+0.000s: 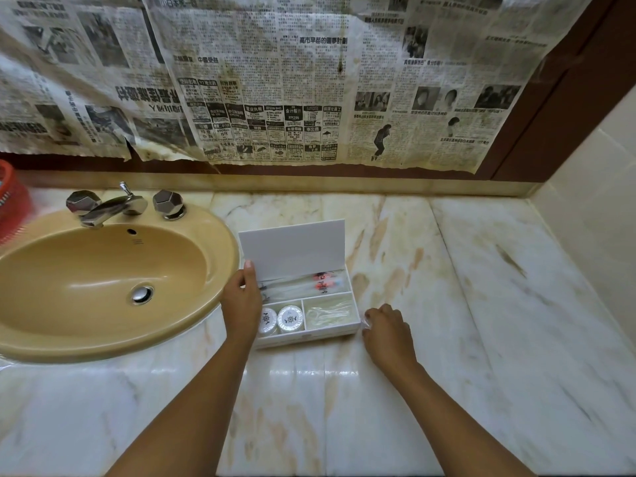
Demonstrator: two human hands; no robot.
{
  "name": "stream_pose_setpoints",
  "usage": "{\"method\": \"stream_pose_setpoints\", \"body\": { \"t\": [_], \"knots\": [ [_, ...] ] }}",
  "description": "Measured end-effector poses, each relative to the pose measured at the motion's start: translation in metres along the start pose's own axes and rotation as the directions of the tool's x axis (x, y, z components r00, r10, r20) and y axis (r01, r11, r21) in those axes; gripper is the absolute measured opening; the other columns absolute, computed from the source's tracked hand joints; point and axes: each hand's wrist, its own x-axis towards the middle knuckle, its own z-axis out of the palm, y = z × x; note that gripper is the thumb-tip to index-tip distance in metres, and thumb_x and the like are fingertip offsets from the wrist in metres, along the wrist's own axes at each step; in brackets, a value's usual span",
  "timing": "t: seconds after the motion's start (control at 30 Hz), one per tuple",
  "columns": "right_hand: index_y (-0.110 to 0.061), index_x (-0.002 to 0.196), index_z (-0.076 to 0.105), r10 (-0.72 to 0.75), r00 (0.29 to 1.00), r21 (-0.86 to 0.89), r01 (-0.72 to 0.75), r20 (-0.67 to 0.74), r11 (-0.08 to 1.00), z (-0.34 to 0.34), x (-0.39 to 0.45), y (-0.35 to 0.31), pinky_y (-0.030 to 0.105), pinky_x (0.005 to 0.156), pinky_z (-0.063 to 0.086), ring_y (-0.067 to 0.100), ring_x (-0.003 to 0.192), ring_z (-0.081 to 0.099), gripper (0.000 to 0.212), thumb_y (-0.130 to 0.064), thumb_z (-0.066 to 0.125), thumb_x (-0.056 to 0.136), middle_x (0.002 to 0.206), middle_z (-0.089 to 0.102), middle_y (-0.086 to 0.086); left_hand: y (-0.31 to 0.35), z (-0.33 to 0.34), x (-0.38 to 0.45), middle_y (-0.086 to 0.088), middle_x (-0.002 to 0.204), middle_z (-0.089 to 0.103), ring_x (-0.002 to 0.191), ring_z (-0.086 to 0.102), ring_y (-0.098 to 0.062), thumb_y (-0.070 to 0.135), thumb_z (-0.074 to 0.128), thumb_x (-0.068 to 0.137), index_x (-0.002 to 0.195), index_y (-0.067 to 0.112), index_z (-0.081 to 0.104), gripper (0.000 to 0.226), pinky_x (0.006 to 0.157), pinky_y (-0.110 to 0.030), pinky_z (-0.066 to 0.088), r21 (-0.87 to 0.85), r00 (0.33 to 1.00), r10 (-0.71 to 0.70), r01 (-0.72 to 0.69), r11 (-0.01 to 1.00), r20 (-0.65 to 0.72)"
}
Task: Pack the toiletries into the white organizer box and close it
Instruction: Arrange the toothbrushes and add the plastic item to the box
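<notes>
Marble surface (pixel 447 270) carries the white organizer box (pixel 354 304), which sits just right of the tan sink (pixel 220 249) with its lid (pixel 292 247) standing up at the back. Inside, the long rear compartment holds wrapped toothbrushes (pixel 309 282) lying lengthwise. The front left compartment holds two round white soaps (pixel 289 319) side by side, and the front right one holds clear plastic packets (pixel 328 313) whose contents cannot be made out. The left hand (pixel 242 302) lies over the box's left end, its fingers reaching up to touch the lower left edge of the lid. The right hand (pixel 387 328) rests on the surface just beside the box's front right corner, fingers curled around a small clear wrapper (pixel 367 321). Newspaper (pixel 275 80) covers the wall behind, and a chrome tap (pixel 113 206) stands at the sink's back rim.
</notes>
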Motion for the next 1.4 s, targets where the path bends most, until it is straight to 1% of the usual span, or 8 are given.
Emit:
{"method": "stream_pose_setpoints", "body": {
  "t": [0.43, 0.6, 0.73, 0.8, 0.93, 1.07, 1.27, 1.4],
  "knots": [
    [-0.013, 0.11, 0.066, 0.062, 0.978, 0.17, -0.028, -0.199, 0.985, -0.018, 0.009, -0.003, 0.022, 0.07, 0.039, 0.021, 0.095, 0.061, 0.028, -0.006, 0.045, 0.094, 0.111, 0.064, 0.003, -0.001, 0.0, 0.002, -0.009, 0.068, 0.052, 0.059, 0.043, -0.013, 0.047, 0.039, 0.103, 0.08, 0.001, 0.058, 0.055, 0.055, -0.03, 0.036, -0.007, 1.0, -0.006, 0.006, 1.0, -0.005],
    [-0.007, 0.104, 0.067, -0.044, 0.914, 0.339, 0.193, -0.403, 0.921, -0.043, 0.008, -0.03, 0.023, 0.073, 0.045, 0.02, 0.086, 0.061, 0.02, -0.008, 0.049, 0.096, 0.1, 0.063, 0.004, 0.0, 0.0, 0.002, -0.009, 0.071, 0.057, 0.06, 0.046, -0.013, 0.046, 0.039, 0.103, 0.082, 0.004, 0.061, 0.052, 0.056, -0.029, 0.037, -0.011, 1.0, -0.011, 0.011, 1.0, -0.001],
    [-0.007, 0.095, 0.068, -0.257, 0.845, 0.273, 0.416, -0.47, 0.868, -0.043, 0.003, -0.054, 0.022, 0.071, 0.044, 0.02, 0.082, 0.06, 0.014, -0.003, 0.055, 0.091, 0.092, 0.063, 0.004, 0.001, 0.0, 0.001, -0.001, 0.064, 0.048, 0.056, 0.042, -0.009, 0.046, 0.039, 0.103, 0.074, 0.007, 0.054, 0.051, 0.055, -0.028, 0.035, -0.002, 1.0, -0.013, 0.013, 1.0, -0.005],
    [-0.008, 0.094, 0.068, -0.339, 0.848, 0.208, 0.448, -0.408, 0.869, -0.033, 0.003, -0.062, 0.023, 0.072, 0.042, 0.022, 0.086, 0.061, 0.017, -0.001, 0.055, 0.087, 0.094, 0.064, 0.004, 0.002, 0.0, 0.0, 0.001, 0.062, 0.045, 0.052, 0.04, -0.006, 0.045, 0.04, 0.103, 0.073, 0.006, 0.051, 0.051, 0.054, -0.027, 0.034, 0.002, 1.0, -0.016, 0.016, 1.0, -0.006],
    [-0.008, 0.094, 0.064, -0.328, 0.944, 0.154, 0.329, -0.031, 0.932, -0.018, 0.005, -0.072, 0.03, 0.073, 0.043, 0.027, 0.094, 0.058, 0.02, -0.003, 0.045, 0.088, 0.101, 0.062, 0.006, 0.002, -0.001, 0.0, 0.0, 0.063, 0.048, 0.057, 0.042, -0.009, 0.046, 0.04, 0.103, 0.074, 0.006, 0.054, 0.051, 0.054, -0.028, 0.036, -0.015, 1.0, -0.016, 0.016, 1.0, -0.003],
    [-0.019, 0.059, 0.04, -0.261, 0.943, 0.059, 0.254, 0.207, 0.965, -0.017, 0.006, -0.075, 0.028, 0.064, 0.034, 0.026, 0.078, 0.051, 0.03, -0.009, 0.042, 0.088, 0.08, 0.052, 0.004, 0.003, -0.001, 0.001, 0.002, 0.06, 0.042, 0.057, 0.039, -0.012, 0.046, 0.042, 0.102, 0.068, 0.011, 0.048, 0.049, 0.054, -0.029, 0.033, -0.02, 0.999, -0.036, 0.036, 0.999, -0.003],
    [-0.005, 0.081, 0.063, -0.327, 0.941, -0.002, 0.329, 0.085, 0.944, -0.036, -0.002, -0.082, 0.035, 0.079, 0.043, 0.028, 0.097, 0.05, 0.033, -0.02, 0.038, 0.095, 0.098, 0.057, 0.013, 0.002, 0.0, 0.003, -0.002, 0.064, 0.047, 0.059, 0.042, -0.013, 0.042, 0.044, 0.102, 0.071, 0.008, 0.051, 0.047, 0.056, -0.03, 0.035, -0.058, 0.997, -0.074, 0.074, 0.996, 0.004],
    [-0.007, 0.061, 0.04, -0.265, 0.944, 0.001, 0.27, 0.199, 0.963, -0.031, -0.005, -0.085, 0.035, 0.078, 0.04, 0.031, 0.087, 0.051, 0.044, -0.031, 0.033, 0.098, 0.08, 0.054, 0.014, 0.004, 0.0, 0.003, -0.001, 0.074, 0.058, 0.067, 0.05, -0.012, 0.042, 0.041, 0.103, 0.082, 0.006, 0.061, 0.046, 0.062, -0.027, 0.042, -0.074, 0.996, -0.093, 0.093, 0.993, -0.004]
  ]
}}
